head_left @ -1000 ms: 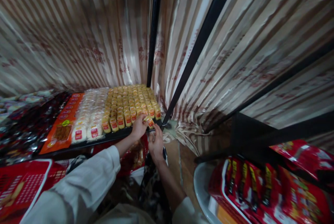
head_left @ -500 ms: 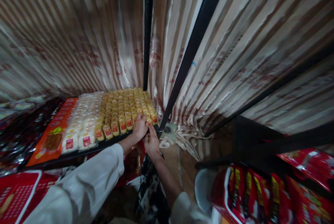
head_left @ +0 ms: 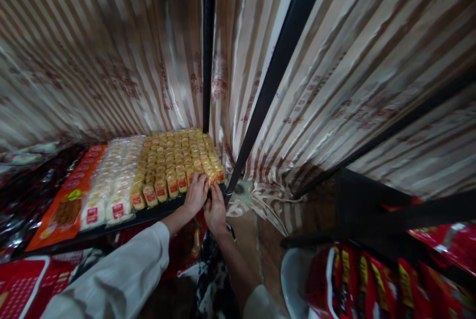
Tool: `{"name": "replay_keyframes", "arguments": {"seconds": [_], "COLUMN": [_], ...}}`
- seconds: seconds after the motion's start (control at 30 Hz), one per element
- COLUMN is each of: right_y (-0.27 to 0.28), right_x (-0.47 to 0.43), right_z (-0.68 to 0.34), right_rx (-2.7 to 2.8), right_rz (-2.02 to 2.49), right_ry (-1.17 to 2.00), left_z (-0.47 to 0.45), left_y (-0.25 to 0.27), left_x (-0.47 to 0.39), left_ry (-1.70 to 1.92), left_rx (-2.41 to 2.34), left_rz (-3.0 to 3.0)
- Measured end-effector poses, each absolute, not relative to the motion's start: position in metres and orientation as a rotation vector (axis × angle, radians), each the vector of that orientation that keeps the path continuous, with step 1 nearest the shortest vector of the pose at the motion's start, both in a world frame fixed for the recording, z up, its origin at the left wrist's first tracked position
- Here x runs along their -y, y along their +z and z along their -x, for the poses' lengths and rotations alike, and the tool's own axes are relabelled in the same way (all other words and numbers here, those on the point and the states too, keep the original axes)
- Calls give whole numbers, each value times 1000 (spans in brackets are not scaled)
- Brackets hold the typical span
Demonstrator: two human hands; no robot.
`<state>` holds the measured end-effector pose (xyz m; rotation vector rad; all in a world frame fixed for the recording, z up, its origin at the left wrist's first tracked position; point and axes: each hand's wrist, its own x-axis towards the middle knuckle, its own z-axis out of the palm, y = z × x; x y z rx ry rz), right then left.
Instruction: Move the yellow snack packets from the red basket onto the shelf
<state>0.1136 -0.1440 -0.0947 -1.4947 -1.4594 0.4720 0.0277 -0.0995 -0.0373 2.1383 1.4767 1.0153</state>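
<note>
Small yellow snack packs (head_left: 173, 182) with red labels stand in tight rows on a black shelf (head_left: 159, 212). My left hand (head_left: 196, 194) is at the front row near the right end, its fingers curled against the left side of one yellow snack pack (head_left: 211, 176). From below, my right hand (head_left: 215, 212) brings its bent fingertips to the lower front of that same pack. Both hands look closed on it, though the fingers partly cover the grip. Left of the yellow rows lie white snack packs (head_left: 118, 210) with red labels.
An orange packet (head_left: 61, 210) and dark glossy packets (head_left: 26, 200) lie farther left. Red baskets (head_left: 22, 279) stand below. Black posts (head_left: 260, 105) rise beside the shelf before a striped curtain (head_left: 130, 36). Red packets (head_left: 375, 279) and a pale bucket (head_left: 293, 279) are at lower right.
The view has shifted slightly, so the shelf sits a little lower and farther left. My left hand has slid slightly down and left, uncovering more of the yellow pack; the right stays close by.
</note>
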Motion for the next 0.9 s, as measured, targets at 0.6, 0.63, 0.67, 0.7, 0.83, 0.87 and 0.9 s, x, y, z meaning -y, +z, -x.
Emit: {"name": "replay_keyframes", "arguments": {"seconds": [0.6,0.63,0.67,0.7,0.83,0.87,0.9], "right_y": [-99,-98,-97,-96,-94,-96,-98], "right_x": [152,156,161,166,192,199,206], "right_z": [-108,-106,-103,-100,-83,-78,-73], "right_rx": [1517,1525,1532,1542,1644,1696,1760], "right_rz": [1599,1616,1630,1641,1648,1651,1661], "right_ry": [336,327,318,310,320,357,411], "left_z": [-4,-1,2,5,25,32,40], "left_y": [-43,-43,-42,-43,-53,-59,-65], "left_x": [141,147,152,159,189,198,208], "left_ry": [881,873,869,868,788,720,623], "left_rx": [-1324,-1336,-1348,-1357,-1422,-1444,-1467], "left_rz": [-2022,-2013,-2008,-2007,-2001,-1998,-1993]}}
